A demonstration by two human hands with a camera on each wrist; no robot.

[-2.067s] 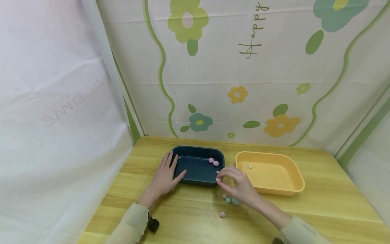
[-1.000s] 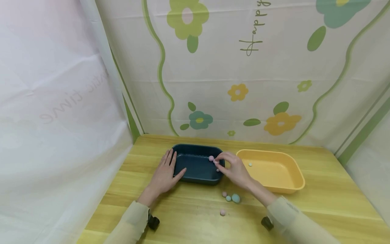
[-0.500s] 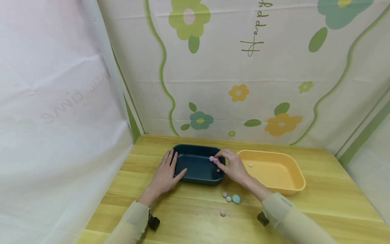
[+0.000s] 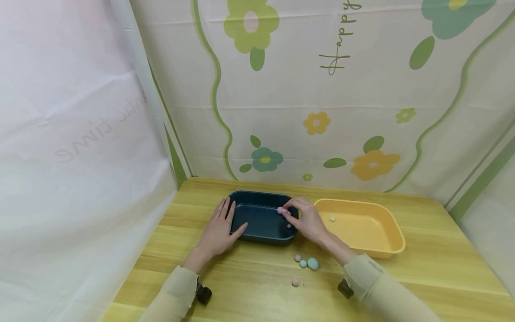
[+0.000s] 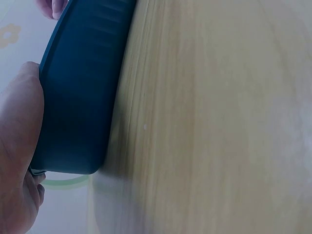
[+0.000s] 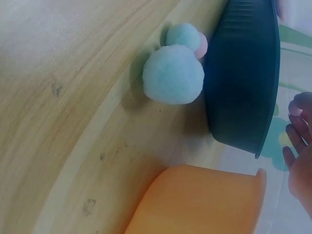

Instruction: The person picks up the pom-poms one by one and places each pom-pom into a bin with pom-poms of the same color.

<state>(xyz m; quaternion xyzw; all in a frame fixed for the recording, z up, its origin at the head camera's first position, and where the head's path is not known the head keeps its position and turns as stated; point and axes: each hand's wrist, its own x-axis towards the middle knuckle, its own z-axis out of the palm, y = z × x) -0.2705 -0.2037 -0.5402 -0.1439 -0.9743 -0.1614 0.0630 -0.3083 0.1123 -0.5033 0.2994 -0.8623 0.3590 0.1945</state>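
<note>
A dark blue tray (image 4: 257, 221) lies on the wooden table. My left hand (image 4: 217, 230) rests on its left end with straight, spread fingers, the thumb over the near rim. Over the tray's right end, my right hand (image 4: 310, 221) pinches a small pink pom-pom (image 6: 295, 108) between thumb and fingertips, mostly covered by them in the head view. Right beside those fingertips sits another pink pom-pom (image 4: 280, 209). A smaller mauve pom-pom (image 4: 289, 226) lies lower in the same tray, near my thumb.
A yellow tray (image 4: 364, 228) stands to the right, holding a tiny pale green pom-pom (image 4: 332, 219). In front of the trays lie a large light blue pom-pom (image 4: 313, 264), a smaller blue one and two pink ones. A printed cloth (image 4: 281, 94) hangs behind the table.
My right hand has moved from the tray's near right corner up and inward, over the pink pom-poms, and has stayed there for the last second. The left hand keeps its place.
</note>
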